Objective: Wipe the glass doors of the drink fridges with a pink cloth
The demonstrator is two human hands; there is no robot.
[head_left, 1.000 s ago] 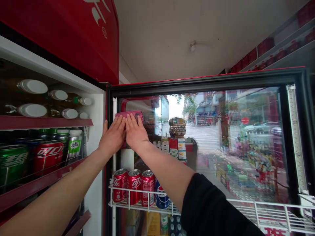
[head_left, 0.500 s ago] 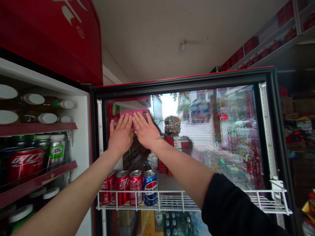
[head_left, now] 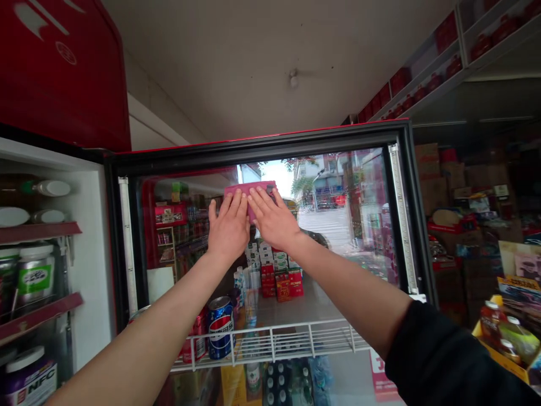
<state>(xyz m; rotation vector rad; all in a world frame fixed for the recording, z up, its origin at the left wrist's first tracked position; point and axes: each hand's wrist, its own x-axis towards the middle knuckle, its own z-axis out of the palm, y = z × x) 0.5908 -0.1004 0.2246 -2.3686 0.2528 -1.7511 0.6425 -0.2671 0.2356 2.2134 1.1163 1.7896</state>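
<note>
A pink cloth lies flat against the inner glass of the swung-out fridge door. My left hand presses on its left part, with the fingers stretched out and the thumb side over the glass. Beside it, my right hand lies flat on the cloth's right part, fingers extended. The palms hide much of the cloth's lower portion. Below my hands, a blue Pepsi can stands in the white wire door rack. Red cans next to it are partly covered by my left forearm.
Fridge shelves with bottles and cans are on the left, under a red header panel. The door's black frame surrounds the glass. Cartons and a yellow box of bottles stand at the right.
Both hands and the cloth have slid rightward across the glass, still pressed flat. My view has turned to the right, so the door and shelves sit farther left.
</note>
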